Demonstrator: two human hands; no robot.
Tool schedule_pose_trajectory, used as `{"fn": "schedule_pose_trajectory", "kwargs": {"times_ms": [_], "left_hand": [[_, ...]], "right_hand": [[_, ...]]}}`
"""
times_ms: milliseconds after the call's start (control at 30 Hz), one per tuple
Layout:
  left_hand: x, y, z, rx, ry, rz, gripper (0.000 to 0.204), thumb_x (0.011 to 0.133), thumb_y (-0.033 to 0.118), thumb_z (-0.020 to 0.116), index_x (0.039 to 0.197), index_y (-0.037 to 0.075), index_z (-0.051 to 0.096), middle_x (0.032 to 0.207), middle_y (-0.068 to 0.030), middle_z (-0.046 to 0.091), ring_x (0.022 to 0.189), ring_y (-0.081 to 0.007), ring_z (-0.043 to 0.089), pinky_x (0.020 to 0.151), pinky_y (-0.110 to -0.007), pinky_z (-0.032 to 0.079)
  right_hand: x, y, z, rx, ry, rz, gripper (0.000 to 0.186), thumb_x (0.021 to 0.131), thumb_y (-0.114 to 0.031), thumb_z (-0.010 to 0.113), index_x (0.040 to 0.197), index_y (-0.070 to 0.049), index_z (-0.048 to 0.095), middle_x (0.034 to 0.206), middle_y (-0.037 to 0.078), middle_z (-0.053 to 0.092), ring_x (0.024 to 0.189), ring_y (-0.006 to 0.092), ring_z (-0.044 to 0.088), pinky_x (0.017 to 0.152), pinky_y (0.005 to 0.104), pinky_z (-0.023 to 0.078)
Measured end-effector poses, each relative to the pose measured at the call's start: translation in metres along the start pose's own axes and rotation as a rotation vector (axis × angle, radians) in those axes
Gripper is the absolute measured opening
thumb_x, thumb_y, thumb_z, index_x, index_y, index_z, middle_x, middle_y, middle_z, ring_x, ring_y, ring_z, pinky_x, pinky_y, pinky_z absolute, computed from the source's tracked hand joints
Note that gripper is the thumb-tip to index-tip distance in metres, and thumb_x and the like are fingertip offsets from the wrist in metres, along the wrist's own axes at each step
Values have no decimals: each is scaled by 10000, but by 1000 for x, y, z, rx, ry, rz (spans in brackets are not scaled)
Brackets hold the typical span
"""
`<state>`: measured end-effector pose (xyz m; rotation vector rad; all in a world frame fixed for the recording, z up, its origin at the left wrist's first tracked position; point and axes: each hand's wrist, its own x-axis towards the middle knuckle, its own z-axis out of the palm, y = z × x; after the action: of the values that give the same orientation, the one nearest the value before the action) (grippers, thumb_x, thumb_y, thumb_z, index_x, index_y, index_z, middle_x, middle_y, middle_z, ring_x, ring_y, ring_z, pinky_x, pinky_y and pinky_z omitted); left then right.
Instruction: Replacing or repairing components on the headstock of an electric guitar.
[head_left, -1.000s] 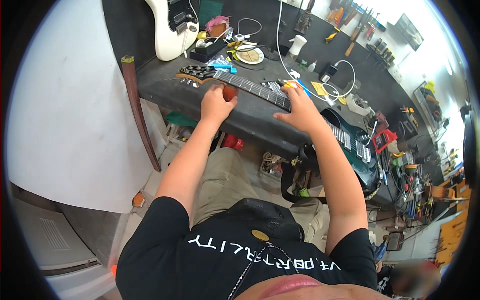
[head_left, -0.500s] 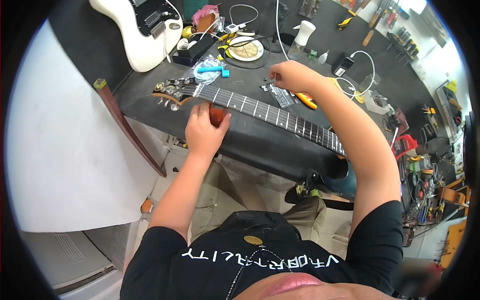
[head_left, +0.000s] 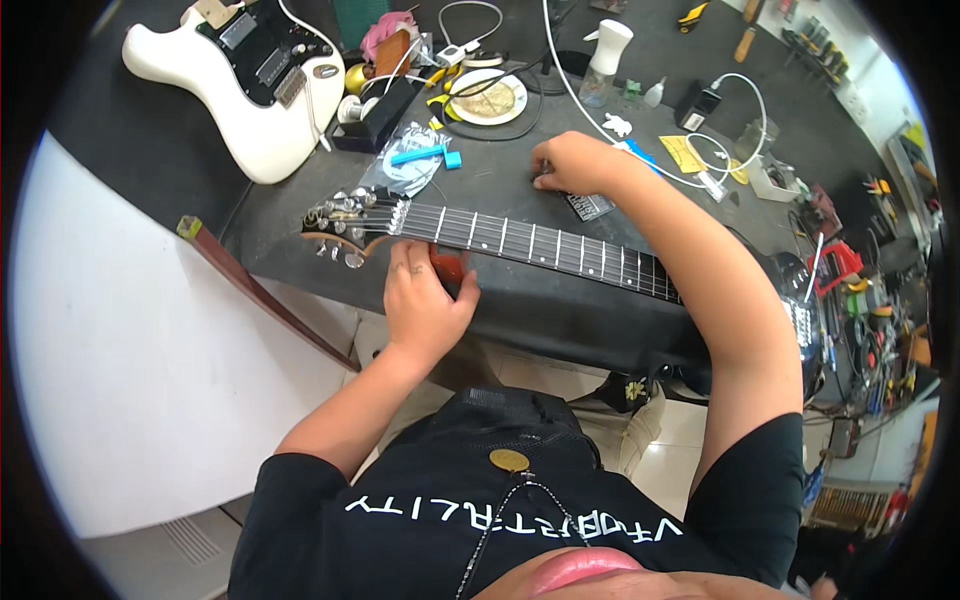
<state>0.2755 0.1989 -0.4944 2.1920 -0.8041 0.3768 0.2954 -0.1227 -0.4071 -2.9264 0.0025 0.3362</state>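
Note:
An electric guitar's neck runs across the dark bench, strings up, with its headstock to the left. Part of the dark body shows at right beyond my forearm. Under the neck near the nut, my left hand has thumb and fingers round a reddish-brown block; its underside is hidden. Beyond the neck, my right hand is down at the bench top with its fingertips pinched together. A small dark thing shows at the fingertips, too small to name. Beside that hand lies a black printed packet, partly covered.
Left of the headstock, a brown wooden bar leans at the bench edge. A white guitar body lies far left. Behind the neck are a blue string winder, a plate, a spray bottle and a charger with white cable.
My right hand has come down onto the small dark bits near the packet, fingers closing. My left hand stays at the block. The whole view has shifted a little.

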Motion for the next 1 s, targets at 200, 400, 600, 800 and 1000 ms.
{"fn": "schedule_pose_trajectory", "kwargs": {"times_ms": [200,400,600,800,1000], "left_hand": [[-5,-2,0,65,141,118,688,796,254,845,1323,-51,525,1231,-256,605,1155,-450,609,986,-529,520],[-4,-11,7,19,168,163,735,787,276,836,1357,-59,513,1289,-284,576,1166,-470,608,1017,-547,514],[-7,-10,6,33,132,144,706,789,272,836,1325,-64,522,1251,-275,576,1132,-468,614,1000,-540,518],[-5,-5,4,73,170,181,708,791,254,841,1331,-57,504,1258,-263,568,1151,-469,609,992,-543,516],[-3,-5,0,-13,84,111,693,795,219,838,1343,-56,516,1264,-256,568,1159,-466,609,1003,-530,508]], "right_hand": [[19,-5,7,-70,11,-85,267,902,-212,819,1094,-41,747,1070,157,789,1064,357,749,914,477,577],[28,-7,-1,-94,-58,6,252,858,-159,822,1068,-47,738,1000,156,778,990,366,746,856,464,574],[19,-13,-3,-140,-25,-52,262,808,-134,814,1035,-37,725,974,159,770,962,365,741,854,466,576],[-1,-7,-27,32,170,88,214,831,-199,802,965,-55,718,898,128,752,863,309,728,797,430,568],[-17,7,-29,414,158,215,177,948,-213,698,963,-51,770,915,108,781,781,170,716,682,358,570]]}}
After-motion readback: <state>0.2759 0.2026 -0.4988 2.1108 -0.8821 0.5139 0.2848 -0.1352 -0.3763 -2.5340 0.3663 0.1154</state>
